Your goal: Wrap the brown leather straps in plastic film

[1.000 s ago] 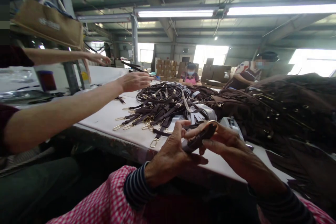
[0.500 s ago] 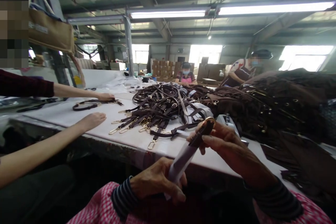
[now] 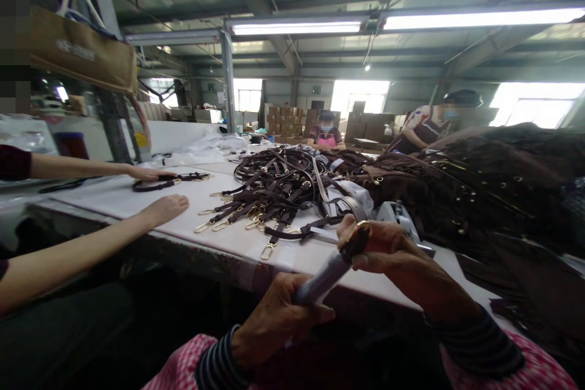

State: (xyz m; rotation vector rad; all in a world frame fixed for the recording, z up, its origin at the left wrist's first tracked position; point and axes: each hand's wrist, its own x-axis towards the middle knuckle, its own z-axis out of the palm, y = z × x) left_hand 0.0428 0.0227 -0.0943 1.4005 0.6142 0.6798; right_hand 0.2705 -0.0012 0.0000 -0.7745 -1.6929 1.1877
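Note:
In front of me, my left hand (image 3: 292,317) is closed around the pale wrapped part of a strap (image 3: 325,279). The wrapping looks like thin white paper or plastic; I cannot tell which. My right hand (image 3: 388,256) pinches the strap's dark brown upper end, beside a gold-coloured metal ring (image 3: 363,228). The strap slants up to the right between my hands, above the table's front edge. Just beyond lies a pile of dark brown straps (image 3: 278,186) with gold clasps, one clasp (image 3: 267,251) nearest the edge.
At left, a co-worker's hands (image 3: 167,208) rest over the white table (image 3: 109,201) by a dark strap (image 3: 158,184). Dark brown material with gold fittings (image 3: 493,177) is heaped at right. A tan bag (image 3: 85,52) hangs upper left. Two people work farther back.
The wrapped strap now sits slightly lower at its ring end and has turned in my hands. My left hand has shifted a little right. A co-worker's far hand has drawn back left along its strap.

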